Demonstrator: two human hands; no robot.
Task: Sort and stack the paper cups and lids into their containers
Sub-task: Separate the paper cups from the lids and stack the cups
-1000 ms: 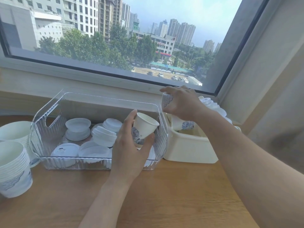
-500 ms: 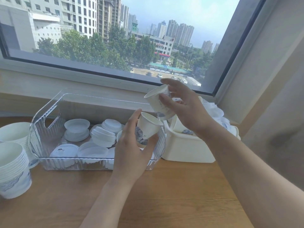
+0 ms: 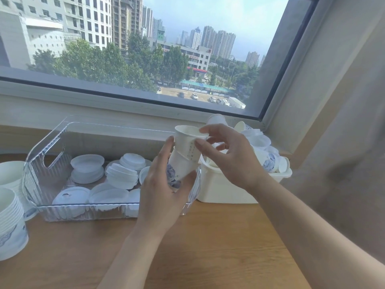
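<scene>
My left hand [image 3: 160,190] grips a white paper cup [image 3: 179,165] with a blue flower print, held over the right end of the clear plastic bin [image 3: 48,155]. My right hand [image 3: 231,157] pinches the rim of a second paper cup [image 3: 187,142], which sits partly nested in the first, slightly tilted. Several white lids [image 3: 87,165] lie loose in the clear bin. A cream tub [image 3: 225,190] to the right holds a jumble of cups [image 3: 268,163] and lids.
Two stacks of nested paper cups [image 3: 10,224] stand at the left edge on the wooden table [image 3: 208,247]. A window sill and wall run behind the containers. A grey curtain [image 3: 343,163] hangs at the right.
My right hand lifted a cup from the cream tub, carried it left and set it into the cup in my left hand. My left hand stayed roughly in place.
</scene>
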